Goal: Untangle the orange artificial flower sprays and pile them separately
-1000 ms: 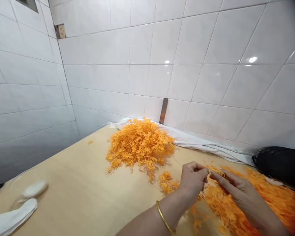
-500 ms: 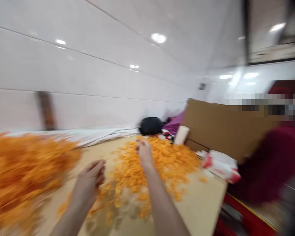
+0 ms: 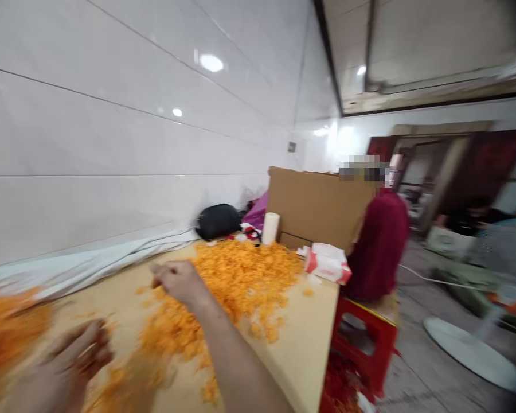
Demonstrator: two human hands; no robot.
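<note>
At the lower left, my left hand [image 3: 75,361] is closed with its fingers curled in. A bit of orange shows at its fingers, too blurred to name. My right hand [image 3: 178,280] is held in a pinch over the left edge of a heap of small orange petal-like pieces [image 3: 241,269]; whatever lies between its fingertips is hidden. Both hands are above a pale yellow tabletop [image 3: 298,338]. At the far left, another orange pile [image 3: 8,321] is smeared by motion.
Beyond the heap stand a black pouch [image 3: 218,221], a white roll [image 3: 270,228] and a large cardboard box [image 3: 313,206]. A red-and-white tissue pack [image 3: 327,263] lies near the right edge. A person in maroon [image 3: 380,246] sits on a red stool [image 3: 365,332]; a fan [image 3: 477,350] stands right.
The view has swung right, so the table things sit further left and the fan shows. My right hand has shifted to the heap's left edge; my left hand is lower and further left.
</note>
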